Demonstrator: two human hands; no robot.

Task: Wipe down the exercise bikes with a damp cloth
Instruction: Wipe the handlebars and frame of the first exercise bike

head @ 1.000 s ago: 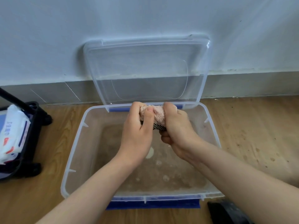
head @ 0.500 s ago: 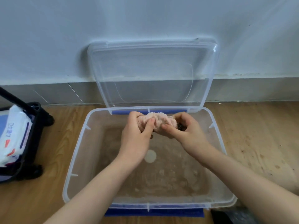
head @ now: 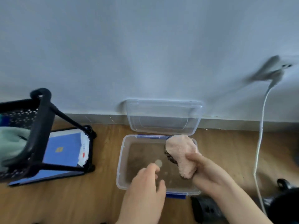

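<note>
My right hand (head: 204, 172) grips a pink fluffy cloth (head: 182, 151) with a dark patterned edge, holding it up over the right side of a clear plastic tub (head: 120, 159) of murky water on the floor. My left hand (head: 145, 186) hovers over the tub's near edge with loosely bent fingers and holds nothing. No exercise bike shows clearly.
The tub's clear lid (head: 163, 117) leans against the white wall. A black cart (head: 40, 131) with a greenish cloth and a blue and white pack stands at left. A white cable (head: 259, 138) hangs from a wall socket at right. Dark objects (head: 207, 209) lie near the bottom right.
My left hand let go of the cloth and drew back toward me. My right hand lifted the cloth, now unfurled, to the right. The camera pulled back and up.
</note>
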